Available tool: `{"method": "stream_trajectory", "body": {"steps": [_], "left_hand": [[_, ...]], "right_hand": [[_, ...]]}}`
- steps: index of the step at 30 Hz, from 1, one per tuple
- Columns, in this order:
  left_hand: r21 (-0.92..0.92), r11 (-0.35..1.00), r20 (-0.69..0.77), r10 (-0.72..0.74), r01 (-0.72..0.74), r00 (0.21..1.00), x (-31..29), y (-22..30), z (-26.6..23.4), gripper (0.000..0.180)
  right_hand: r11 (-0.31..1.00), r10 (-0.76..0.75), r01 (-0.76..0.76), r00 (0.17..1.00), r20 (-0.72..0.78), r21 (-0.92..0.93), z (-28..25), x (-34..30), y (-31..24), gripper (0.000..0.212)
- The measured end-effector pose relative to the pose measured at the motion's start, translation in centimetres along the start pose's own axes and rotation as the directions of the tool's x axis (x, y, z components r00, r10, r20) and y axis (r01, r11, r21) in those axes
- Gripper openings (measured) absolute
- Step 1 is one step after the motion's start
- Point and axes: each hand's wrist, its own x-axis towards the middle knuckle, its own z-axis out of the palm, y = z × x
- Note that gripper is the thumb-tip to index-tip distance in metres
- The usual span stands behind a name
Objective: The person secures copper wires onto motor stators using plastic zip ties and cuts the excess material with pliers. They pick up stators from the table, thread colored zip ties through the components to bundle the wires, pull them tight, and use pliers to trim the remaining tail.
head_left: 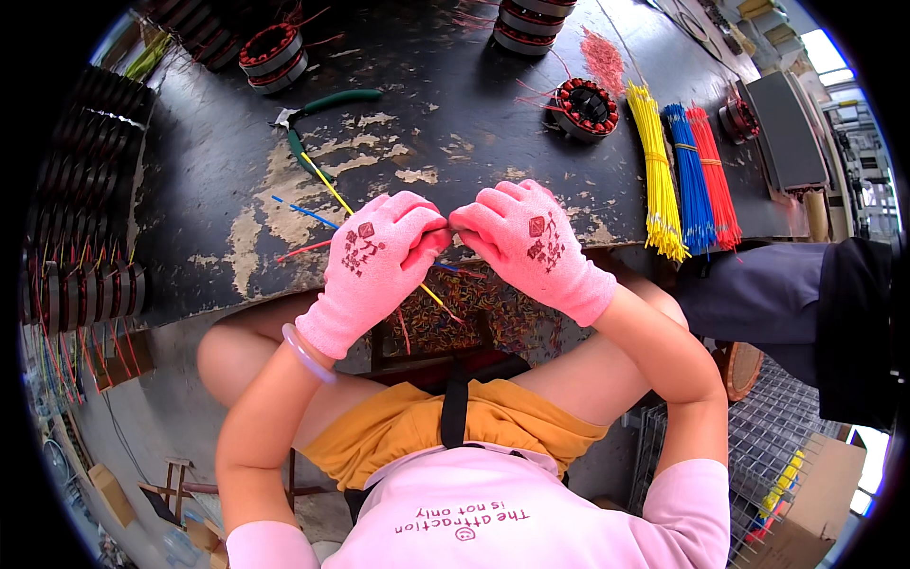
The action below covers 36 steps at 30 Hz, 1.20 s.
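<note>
Both my hands wear pink gloves and meet fingertip to fingertip over the table's near edge. My left hand (374, 261) is closed around a few thin insulated wires: a yellow wire (327, 182), a blue wire (305, 211) and a red wire (305, 250) stick out on its left. Their other ends hang below the palm, above my lap. My right hand (531, 242) is closed too, its thumb and fingers pinched against the left fingertips. Whatever sits in that pinch is hidden by the gloves. Green-handled cutting pliers (336, 100) lie beyond my left hand.
Wound motor stators stand on the worn black table (417, 133), one stator (585, 109) beyond my right hand. Bundles of yellow wires (654, 171), blue wires (690, 175) and red wires (715, 175) lie at right. Stacked stators (85, 294) line the left; a person's dark-clothed leg (758, 294) is at right.
</note>
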Motion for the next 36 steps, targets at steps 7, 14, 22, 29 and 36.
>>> {"method": "stream_trajectory", "body": {"steps": [7, 14, 22, 29, 36], "left_hand": [[-0.011, 0.999, 0.029, -0.049, 0.05, 0.998, 0.0, 0.4, -0.3, 0.012], [0.021, 1.0, 0.024, 0.001, -0.001, 1.0, -0.1, 0.1, -0.1, 0.011], [-0.025, 1.0, 0.118, 0.01, -0.007, 0.993, -0.3, -0.1, -1.2, 0.022], [0.205, 0.975, 0.244, 0.033, -0.085, 0.969, -0.8, 1.2, -9.5, 0.05], [0.121, 0.988, 0.334, 0.053, -0.099, 0.941, -1.8, -0.5, -8.6, 0.097]], "right_hand": [[0.901, 0.236, -0.19, 0.969, -0.074, 0.39, -1.3, 0.2, 0.4, 0.018], [0.916, 0.169, -0.228, 0.966, 0.196, 0.331, -1.4, 1.5, 0.4, 0.018], [0.862, 0.2, -0.271, 0.958, 0.203, 0.428, -1.6, 2.2, 0.3, 0.024], [0.639, 0.342, -0.595, 0.787, 0.513, 0.487, -1.8, 3.9, -0.5, 0.024], [0.558, 0.32, -0.64, 0.753, 0.575, 0.529, -0.6, 3.5, -0.3, 0.025]]}}
